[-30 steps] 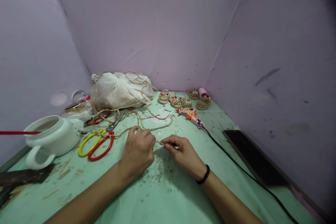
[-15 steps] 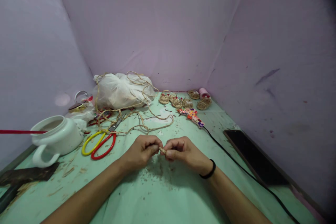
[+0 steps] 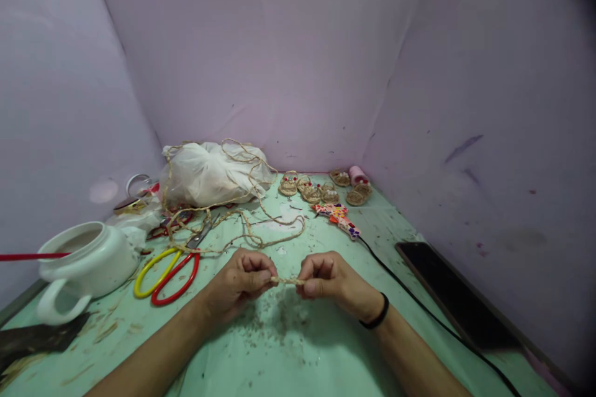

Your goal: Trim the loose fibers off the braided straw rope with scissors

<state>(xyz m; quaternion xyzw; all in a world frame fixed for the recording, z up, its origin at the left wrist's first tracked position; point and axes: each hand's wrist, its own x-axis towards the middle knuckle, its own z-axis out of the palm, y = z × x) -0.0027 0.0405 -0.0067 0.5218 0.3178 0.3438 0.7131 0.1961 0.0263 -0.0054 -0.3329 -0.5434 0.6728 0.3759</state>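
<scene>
A short piece of braided straw cord (image 3: 288, 281) is stretched level between my two hands, above the green tabletop (image 3: 261, 366). My left hand (image 3: 244, 280) pinches one end between thumb and fingers. At the other end my right hand (image 3: 333, 282), with a black band on the wrist, grips the cord the same way. Scissors (image 3: 174, 273) with one yellow and one red handle lie left of my left hand. Beyond the hands, a longer braided cord (image 3: 261, 242) loops over the table.
At left stand a white pot (image 3: 100, 267) and a dark tool (image 3: 41, 338). A white plastic bag (image 3: 214, 173) sits at the back, beside several small woven sandals (image 3: 311, 191) and pink thread (image 3: 357, 175). A patterned corded tool (image 3: 339, 218) and a phone (image 3: 459, 294) lie to the right.
My hands have moved apart, so a longer stretch of the cord shows between them. The camera view has shifted slightly, and both hands still hold the cord.
</scene>
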